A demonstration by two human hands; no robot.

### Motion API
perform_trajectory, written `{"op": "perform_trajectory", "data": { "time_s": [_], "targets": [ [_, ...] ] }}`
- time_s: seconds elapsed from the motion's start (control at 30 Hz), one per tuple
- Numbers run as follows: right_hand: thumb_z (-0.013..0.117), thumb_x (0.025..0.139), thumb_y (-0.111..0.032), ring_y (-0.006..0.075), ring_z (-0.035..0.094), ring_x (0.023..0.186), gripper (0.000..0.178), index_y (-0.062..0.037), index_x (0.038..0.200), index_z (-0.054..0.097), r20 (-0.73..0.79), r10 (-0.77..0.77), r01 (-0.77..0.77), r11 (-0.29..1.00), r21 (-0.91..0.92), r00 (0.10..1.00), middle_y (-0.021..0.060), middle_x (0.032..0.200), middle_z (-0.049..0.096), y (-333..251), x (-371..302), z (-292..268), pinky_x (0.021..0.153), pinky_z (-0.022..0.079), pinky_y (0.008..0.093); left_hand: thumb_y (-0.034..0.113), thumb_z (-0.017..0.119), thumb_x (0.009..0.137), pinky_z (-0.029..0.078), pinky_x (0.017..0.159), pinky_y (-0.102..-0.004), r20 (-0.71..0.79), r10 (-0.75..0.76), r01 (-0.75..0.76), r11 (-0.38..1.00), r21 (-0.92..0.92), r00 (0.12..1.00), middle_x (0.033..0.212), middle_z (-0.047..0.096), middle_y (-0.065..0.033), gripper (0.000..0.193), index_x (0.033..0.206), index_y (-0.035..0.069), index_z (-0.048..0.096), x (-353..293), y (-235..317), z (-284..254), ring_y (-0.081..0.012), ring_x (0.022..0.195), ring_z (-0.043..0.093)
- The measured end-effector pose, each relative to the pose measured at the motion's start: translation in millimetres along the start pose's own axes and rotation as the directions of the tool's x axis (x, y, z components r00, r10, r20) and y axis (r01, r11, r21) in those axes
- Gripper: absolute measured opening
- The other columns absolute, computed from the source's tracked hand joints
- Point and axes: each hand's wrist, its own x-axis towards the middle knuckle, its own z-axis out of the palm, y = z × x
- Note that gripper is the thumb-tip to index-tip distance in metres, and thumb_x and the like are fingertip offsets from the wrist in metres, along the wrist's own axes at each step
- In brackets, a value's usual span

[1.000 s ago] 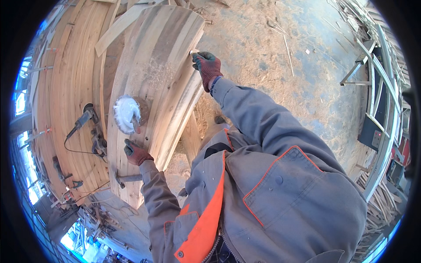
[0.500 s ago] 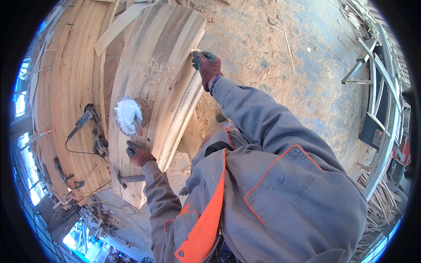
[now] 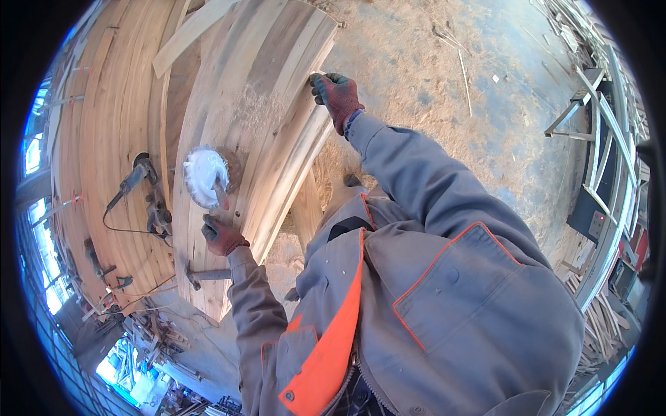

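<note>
Wooden panel (image 3: 255, 142) lies below the curled-in left hand (image 3: 223, 237); right hand's (image 3: 336, 96) grip is unclear.

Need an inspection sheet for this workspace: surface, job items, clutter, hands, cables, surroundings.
Surface: wooden panel of joined boards, shavings on it.
Job items: white mass, material unclear; short tool resting in it.
Clutter: hammer on the panel; angle grinder on second panel at left.
Hands: left hand, gloved, near white mass, contact unclear; right hand, gloved, at panel's right edge, grip unclear.
Cables: dark cord looping from grinder.
Surroundings: sawdust-strewn floor; metal frame at right.
</note>
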Motion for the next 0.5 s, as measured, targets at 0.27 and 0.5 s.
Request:
{"op": "perform_trajectory", "data": {
  "time_s": [0.27,0.5],
  "targets": [
    [0.069,0.105,-0.034,0.0157,0.068,0.069,0.037,0.0015,0.107,0.075,0.129,0.045,-0.044,0.999,-0.015,0.991,0.0077,0.085,0.074,-5.4,8.7,-18.9,0.065,0.059,0.0291,0.038,0.071,0.103,0.048,0.060,-0.0323,0.287,-0.275,0.390,0.763,-0.515,0.918,0.098,0.078,-0.0090,0.037,0.106,0.001,0.076,16.7,15.3,-30.1,-0.0151,0.068,0.061],
    [0.049,0.110,-0.053,0.0200,0.072,0.089,0.057,-0.0027,0.122,0.073,0.258,0.100,-0.112,0.993,0.034,0.961,0.0086,0.101,0.076,23.8,36.6,-36.1,0.083,0.060,0.0361,0.045,0.061,0.107,0.035,0.051,-0.0253,0.265,-0.138,0.253,0.845,-0.472,0.954,0.067,0.055,0.0037,0.044,0.106,0.003,0.076,-69.4,-17.3,-145.6,-0.0078,0.056,0.045]
  ]
}}
